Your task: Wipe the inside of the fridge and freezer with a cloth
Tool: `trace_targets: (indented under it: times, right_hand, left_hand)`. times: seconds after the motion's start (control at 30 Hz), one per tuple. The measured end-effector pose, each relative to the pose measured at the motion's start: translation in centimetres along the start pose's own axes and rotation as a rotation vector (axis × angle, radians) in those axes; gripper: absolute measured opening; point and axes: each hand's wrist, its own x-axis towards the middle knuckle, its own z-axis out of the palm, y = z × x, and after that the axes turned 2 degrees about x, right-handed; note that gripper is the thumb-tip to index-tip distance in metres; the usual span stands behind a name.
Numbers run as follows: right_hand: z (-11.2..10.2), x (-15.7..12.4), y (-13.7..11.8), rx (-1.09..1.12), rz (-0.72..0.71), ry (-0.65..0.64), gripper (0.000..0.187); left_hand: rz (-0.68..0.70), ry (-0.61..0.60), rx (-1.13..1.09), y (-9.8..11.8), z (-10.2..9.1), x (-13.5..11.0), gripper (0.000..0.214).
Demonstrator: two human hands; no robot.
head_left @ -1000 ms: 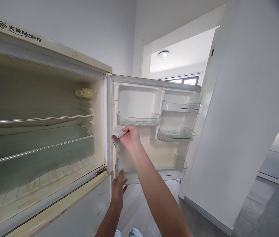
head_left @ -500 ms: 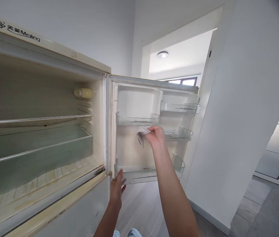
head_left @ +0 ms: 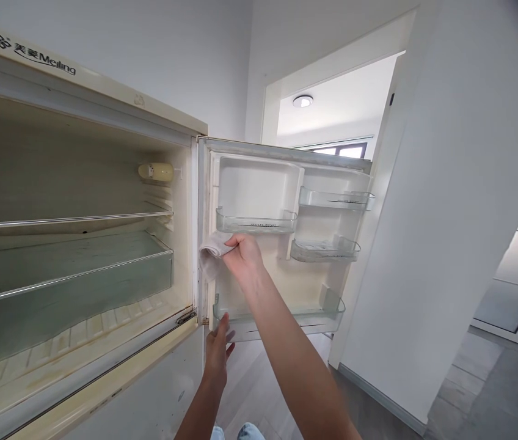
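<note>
Cloth (head_left: pixel 212 247), pale and folded over on itself, hangs at the hinge-side edge of an open refrigerator door (head_left: pixel 277 282), just below the upper left door bin (head_left: pixel 256 223), as viewed through my head camera from a distance. I have it pinched between the thumb and fingers of my right hand (head_left: pixel 243 260), the forearm reaching up from the lower right across the door's inner face, while a loose fold droops beside the door seal. My left hand (head_left: pixel 217 348) is lower down, at the near corner of the clear bottom bin (head_left: pixel 318 321), thumb raised in front and the fingers parted from it underneath; I cannot tell how firmly they press. Two more door bins, an upper right bin (head_left: pixel 336 199) and a middle right bin (head_left: pixel 325 250), sit toward the door's far side. To the left stands the cream refrigerator (head_left: pixel 107 89), marked "Meiling", with a glass shelf (head_left: pixel 71 220) above a greenish see-through drawer (head_left: pixel 71 305) and yellowish stains on its ribbed floor. Behind the door, a doorway frames a round ceiling light (head_left: pixel 303 101).
</note>
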Motion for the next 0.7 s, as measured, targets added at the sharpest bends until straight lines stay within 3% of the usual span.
trace_targets:
  times: [0.1,0.4,0.57,0.7]
  right_hand:
    - [0.2,-0.6,-0.1,0.007,0.128,0.03,0.033]
    - [-4.8,-3.6,-6.4,0.066,-0.01,0.078,0.055]
    - [-6.8,-5.3,-8.0,0.139,-0.041,0.266,0.033]
    - [-7.8,-7.7,-9.0,0.057,-0.08,0.352,0.017]
  left_hand:
    - [-0.007,0.003,-0.006,0.0,-0.1,0.2,0.075]
    - [-0.028,0.001,0.001,0.5,-0.2,-0.2,0.076]
    - [-0.044,0.007,-0.009,0.9,0.0,-0.6,0.075]
    - [-0.052,0.002,-0.027,1.0,-0.1,-0.6,0.076]
